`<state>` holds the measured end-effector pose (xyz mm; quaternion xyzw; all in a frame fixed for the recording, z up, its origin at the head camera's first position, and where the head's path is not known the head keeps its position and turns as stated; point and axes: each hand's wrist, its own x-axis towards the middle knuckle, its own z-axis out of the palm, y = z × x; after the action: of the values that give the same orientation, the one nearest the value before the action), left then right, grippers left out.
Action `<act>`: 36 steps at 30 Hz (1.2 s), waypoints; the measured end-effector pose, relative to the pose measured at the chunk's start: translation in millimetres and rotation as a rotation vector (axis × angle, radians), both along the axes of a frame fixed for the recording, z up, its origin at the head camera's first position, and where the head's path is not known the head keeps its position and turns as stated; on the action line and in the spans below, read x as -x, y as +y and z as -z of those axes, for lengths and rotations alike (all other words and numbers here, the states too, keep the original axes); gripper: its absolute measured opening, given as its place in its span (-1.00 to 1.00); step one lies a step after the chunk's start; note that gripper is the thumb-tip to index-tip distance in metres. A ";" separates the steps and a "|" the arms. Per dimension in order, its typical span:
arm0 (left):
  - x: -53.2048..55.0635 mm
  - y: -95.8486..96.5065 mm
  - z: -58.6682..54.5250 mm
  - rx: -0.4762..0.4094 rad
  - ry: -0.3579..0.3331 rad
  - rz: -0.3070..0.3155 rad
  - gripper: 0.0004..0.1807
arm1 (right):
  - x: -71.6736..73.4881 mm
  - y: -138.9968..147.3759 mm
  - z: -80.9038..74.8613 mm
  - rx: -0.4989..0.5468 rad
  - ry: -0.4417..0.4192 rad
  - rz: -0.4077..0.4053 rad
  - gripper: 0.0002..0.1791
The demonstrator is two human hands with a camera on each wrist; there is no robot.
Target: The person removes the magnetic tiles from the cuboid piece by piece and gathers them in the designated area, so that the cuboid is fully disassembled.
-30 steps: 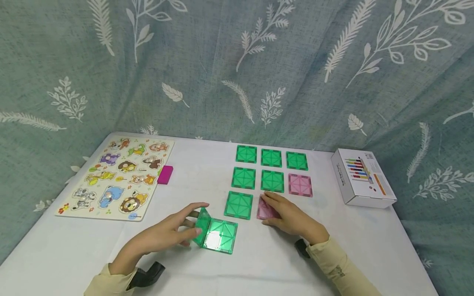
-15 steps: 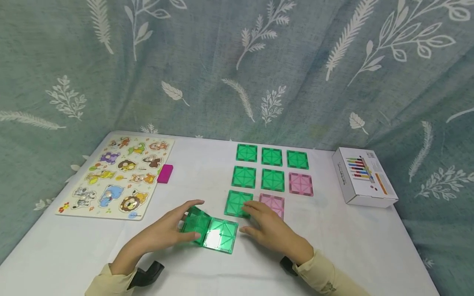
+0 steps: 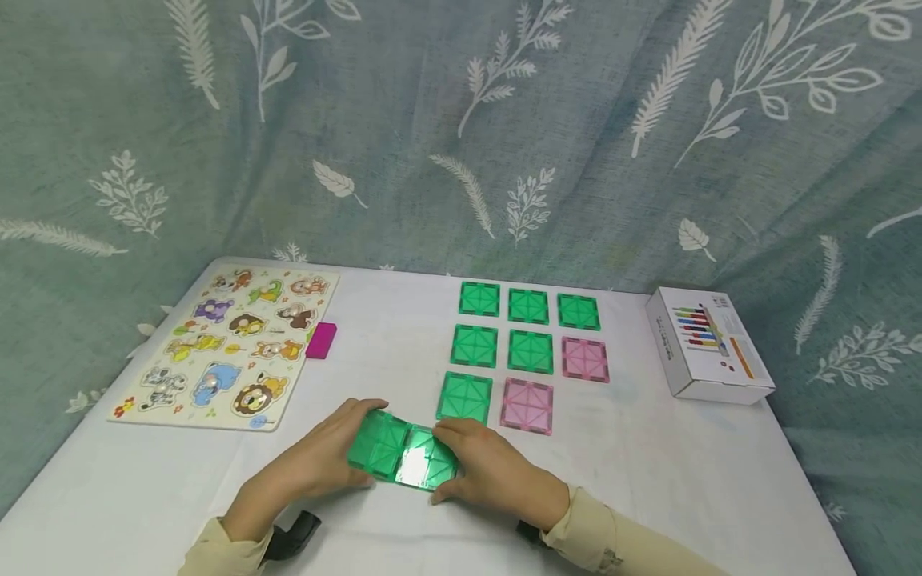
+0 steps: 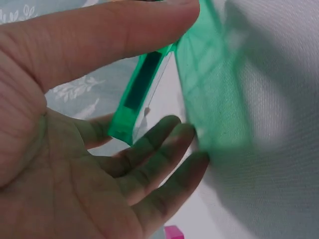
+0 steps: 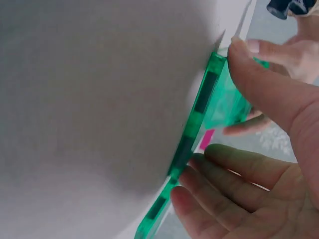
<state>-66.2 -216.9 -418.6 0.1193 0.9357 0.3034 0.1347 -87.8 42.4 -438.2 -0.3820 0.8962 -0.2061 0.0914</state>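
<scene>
Two translucent green magnetic tiles meet along one edge near the front of the table. My left hand holds the left green tile by its far and near edges, with that tile tilted up off the cloth. In the left wrist view the thumb lies against the tile's edge. My right hand grips the right green tile, thumb at the near edge and fingers at the far one. Just beyond lie another green tile and a pink tile.
Farther back, several green tiles and a second pink tile lie flat in rows. An animal puzzle board lies at left, beside a magenta block. A white box sits at right, before a leaf-patterned curtain.
My right hand has left the near pink tile and moved left onto the right green tile. The left green tile, first nearly upright, has tilted down leftward in my left hand.
</scene>
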 end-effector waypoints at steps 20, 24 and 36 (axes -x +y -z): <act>0.2 9.1 7.0 0.112 0.072 -0.016 -0.07 | 0.1 -2.8 4.5 0.013 -0.025 0.058 -0.16; 0.9 12.5 7.4 0.132 0.076 -0.020 -0.07 | 0.2 1.6 3.6 0.012 -0.019 0.058 -0.19; 2.0 20.3 8.7 0.202 0.090 -0.028 -0.08 | 1.3 55.6 -2.9 0.100 0.013 0.152 -0.12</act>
<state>-68.2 -196.6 -427.3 0.1057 0.9682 0.2038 0.0999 -89.1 98.0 -435.3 -0.3181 0.9119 -0.2545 0.0504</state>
